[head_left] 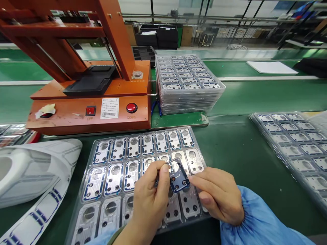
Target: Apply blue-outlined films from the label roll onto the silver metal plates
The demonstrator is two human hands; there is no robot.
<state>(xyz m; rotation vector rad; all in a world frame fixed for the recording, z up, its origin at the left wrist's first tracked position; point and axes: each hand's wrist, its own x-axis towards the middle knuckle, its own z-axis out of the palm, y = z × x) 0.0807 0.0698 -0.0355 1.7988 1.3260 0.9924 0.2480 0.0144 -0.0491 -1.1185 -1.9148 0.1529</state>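
Note:
A small flat plate (pixel 179 179) with a dark blue edge and a round opening is held tilted above a clear compartment tray (pixel 88 204). My left hand (pixel 153 194) pinches its left edge between thumb and forefinger. At its right edge are the closed fingertips of my right hand (pixel 217 194), thumb below the forefinger. The tray holds rows of similar plates; those in the upper rows have blue edges, while the front row shows plain silver ones. Both hands cover part of the tray's right half.
An orange press (pixel 102 115) stands behind the tray at left, beside a tall stack of filled clear trays (pixel 189 98). A roll of white label film (pixel 58 153) lies at left. More filled trays (pixel 288 149) lie at right.

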